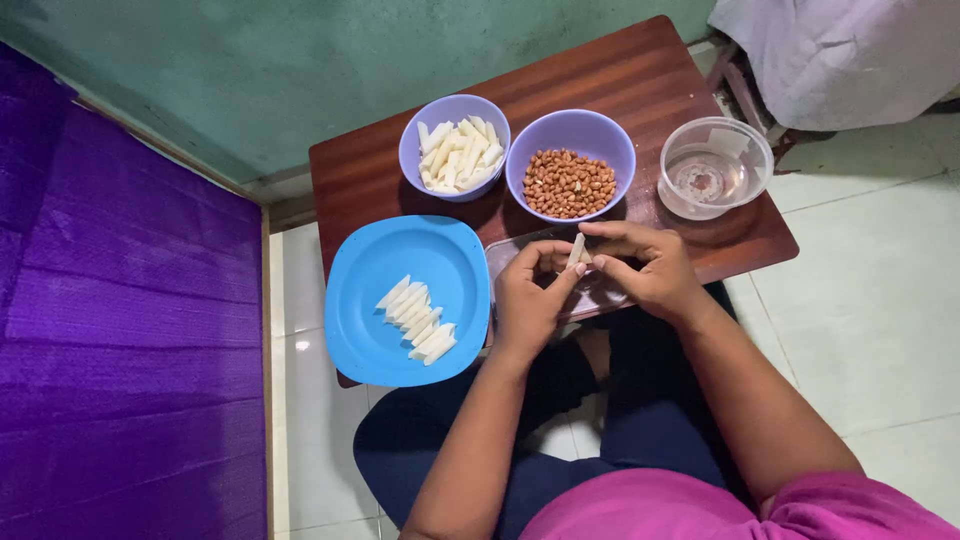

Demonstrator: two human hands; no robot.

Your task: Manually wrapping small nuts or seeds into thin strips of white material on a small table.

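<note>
Both hands meeting over the table's near edge, left hand (530,295) and right hand (640,265) pinching one white stick (576,249)

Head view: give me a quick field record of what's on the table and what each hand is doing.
table: small dark wood table
left hand: pinching the lower end of a white strip
right hand: fingers on the same strip, near its top
plate: blue plate, left edge of table, a row of white strips on it
left bowl: purple, full of white strips
middle bowl: purple, peanuts
clear bowl: looks to hold clear liquid
under hands: clear tray, contents hidden
</note>
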